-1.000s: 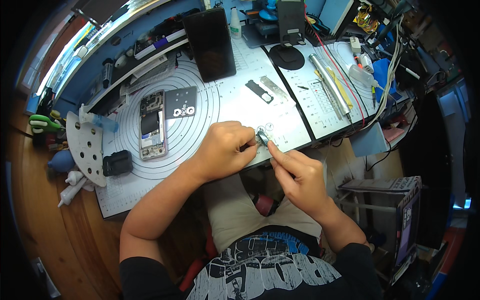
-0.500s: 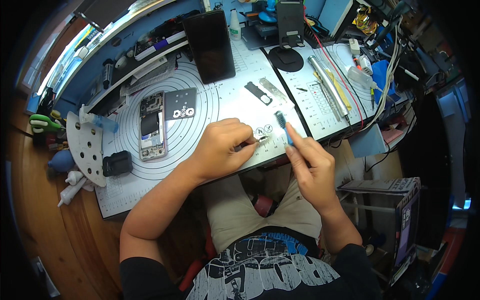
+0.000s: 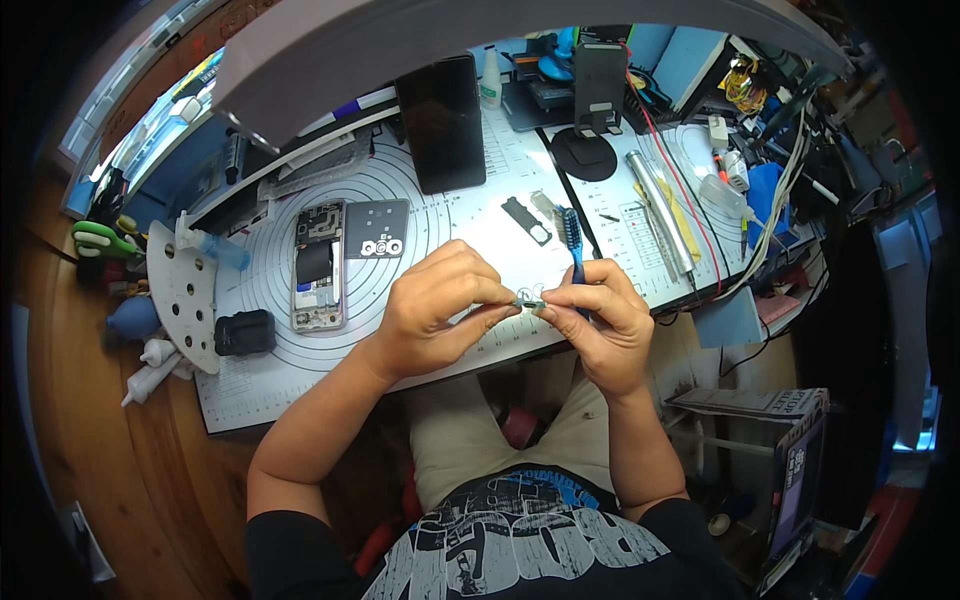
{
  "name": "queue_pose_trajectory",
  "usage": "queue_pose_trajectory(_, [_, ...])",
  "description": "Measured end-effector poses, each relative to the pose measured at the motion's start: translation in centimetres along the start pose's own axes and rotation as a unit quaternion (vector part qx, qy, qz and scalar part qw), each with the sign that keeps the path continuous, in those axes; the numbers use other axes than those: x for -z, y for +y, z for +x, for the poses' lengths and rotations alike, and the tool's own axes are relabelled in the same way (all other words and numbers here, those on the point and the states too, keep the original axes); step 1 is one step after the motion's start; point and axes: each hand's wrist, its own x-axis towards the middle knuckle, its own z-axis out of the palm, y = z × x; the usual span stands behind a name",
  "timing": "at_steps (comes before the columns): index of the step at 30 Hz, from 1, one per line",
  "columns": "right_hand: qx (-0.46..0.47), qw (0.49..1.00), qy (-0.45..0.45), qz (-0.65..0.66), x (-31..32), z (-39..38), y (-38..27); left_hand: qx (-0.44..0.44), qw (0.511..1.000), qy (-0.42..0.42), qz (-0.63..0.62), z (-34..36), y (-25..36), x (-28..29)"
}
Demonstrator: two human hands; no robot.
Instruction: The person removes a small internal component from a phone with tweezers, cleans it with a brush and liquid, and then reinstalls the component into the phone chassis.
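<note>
Over the mat's front edge, my left hand [image 3: 440, 310] pinches one end of a small thin phone part [image 3: 530, 303]. My right hand [image 3: 605, 325] pinches the other end between thumb and index finger. It also keeps a blue toothbrush-like brush [image 3: 573, 245] in its fingers, dark bristles upward. The part is too small to name exactly. To the left lies an opened phone [image 3: 319, 300] with its inner parts exposed, beside a dark panel with camera openings [image 3: 376, 222]. Beyond my hands rest a black phone bracket [image 3: 526, 220] and a small clear piece [image 3: 543, 203].
A dark tablet-like screen [image 3: 440, 125] stands at the back, near a black phone stand [image 3: 598, 95]. Right of it are a silver tube [image 3: 660, 215] and cables. At left are a holed white holder [image 3: 175, 300] and a black box [image 3: 245, 332]. A grey bar [image 3: 520, 22] crosses overhead.
My right hand has moved down and left to the small part and now pinches it, the brush turned upright. The view has shifted, bringing the grey bar in overhead.
</note>
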Motion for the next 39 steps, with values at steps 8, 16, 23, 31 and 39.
queue_pose_trajectory(8, [0.027,0.999,-0.021,0.001,-0.3,0.8,1.7,-0.004,0.999,0.025,0.026,0.3,-0.1,0.5])
queue_pose_trajectory(16, [-0.044,0.898,0.018,0.437,0.6,11.4,-5.6,0.010,0.995,0.090,0.031,-0.2,-0.4,1.5])
queue_pose_trajectory(23, [-0.031,0.859,0.041,0.509,1.6,16.1,-8.7,-0.006,0.992,0.116,0.055,0.0,-0.4,1.8])
queue_pose_trajectory(31, [0.060,0.952,0.056,0.294,4.2,13.3,-5.6,-0.035,0.989,0.133,0.058,0.5,0.4,1.7])
queue_pose_trajectory(39, [-0.064,0.893,-0.134,0.424,5.9,13.2,-7.1,-0.051,0.987,0.128,0.082,0.4,-0.3,1.2])
